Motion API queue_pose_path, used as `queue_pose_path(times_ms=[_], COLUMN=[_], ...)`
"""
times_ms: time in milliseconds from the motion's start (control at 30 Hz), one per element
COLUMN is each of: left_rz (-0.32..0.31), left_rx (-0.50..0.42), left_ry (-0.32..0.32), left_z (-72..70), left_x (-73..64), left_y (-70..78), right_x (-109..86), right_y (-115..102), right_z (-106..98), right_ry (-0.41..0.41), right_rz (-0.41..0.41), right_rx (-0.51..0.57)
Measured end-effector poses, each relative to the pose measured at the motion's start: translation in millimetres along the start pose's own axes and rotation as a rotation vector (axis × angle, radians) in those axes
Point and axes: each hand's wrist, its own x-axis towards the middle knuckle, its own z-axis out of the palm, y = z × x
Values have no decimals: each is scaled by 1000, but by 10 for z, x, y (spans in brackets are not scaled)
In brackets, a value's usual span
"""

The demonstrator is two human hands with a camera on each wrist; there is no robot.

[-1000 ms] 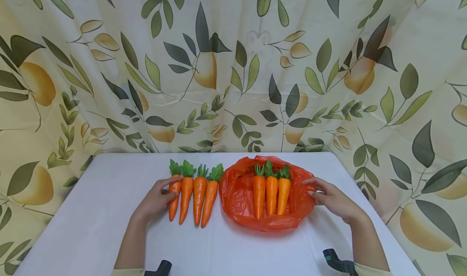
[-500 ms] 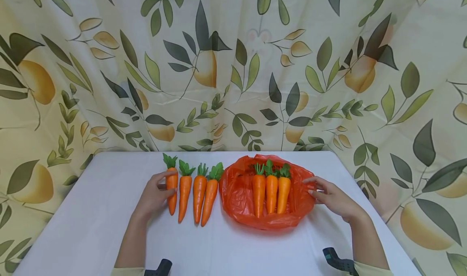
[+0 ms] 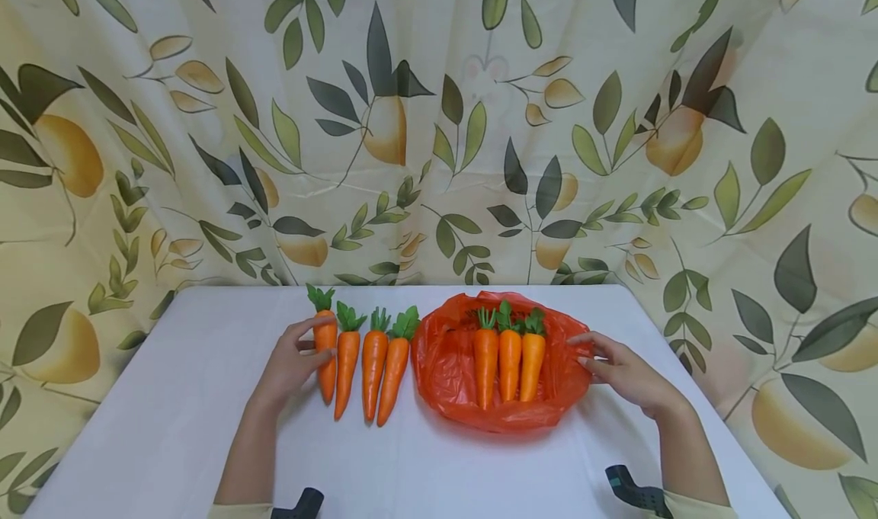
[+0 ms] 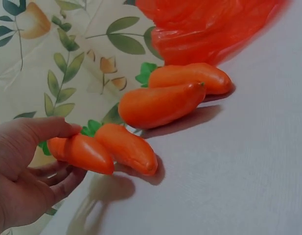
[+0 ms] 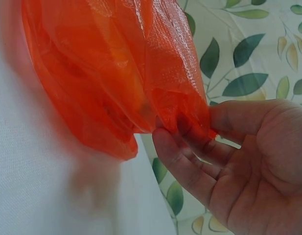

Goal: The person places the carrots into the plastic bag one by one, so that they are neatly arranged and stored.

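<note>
At the left end of a row of orange carrots with green tops, my left hand (image 3: 289, 363) pinches the outermost carrot (image 3: 325, 336) between thumb and fingers. The left wrist view shows this carrot (image 4: 84, 152) raised a little, its tip beside a neighbouring carrot (image 4: 128, 149) lying on the table. Several red-orange folds of a plastic bag (image 3: 446, 389) spread open to the right of the row, with three carrots (image 3: 510, 366) lying side by side in it. At the bag's right edge, my right hand (image 3: 620, 370) pinches the thin plastic; the right wrist view shows the bag (image 5: 180, 98) between thumb and fingers.
A white-covered table (image 3: 425, 473) lies under everything. Two more carrots (image 3: 373, 366) of the row lie between the held one's neighbour and the bag. Behind the table hangs a curtain (image 3: 439, 222) printed with leaves and fruit.
My left hand has lifted the outermost carrot and shifted it slightly left and away from me, apart from its neighbour. The right hand stays at the bag's edge.
</note>
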Motion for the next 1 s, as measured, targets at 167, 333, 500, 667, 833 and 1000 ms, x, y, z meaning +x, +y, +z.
queue_pose_path(times_ms=[167,333,500,667,833,1000], left_rz=[12,3,7,27,39,43], left_rx=[-16,-27,-40,-44,-17,-10], left_ry=[-14,-34,-39,-61,-99,-108], left_z=[-1,39,82,148,224,281], left_x=[-4,-24,-50,-33,3,57], left_y=[58,126,197,257,323,394], right_x=[0,-2,13,19,15,12], right_y=[-1,-9,-20,-21,-18,-22], right_z=[9,8,9,1,4,-3], right_ry=[2,-3,-6,-5,-3,-6], right_rz=[5,7,-5,-1,7,8], right_rx=[-5,-7,-12,-9,-8,-11])
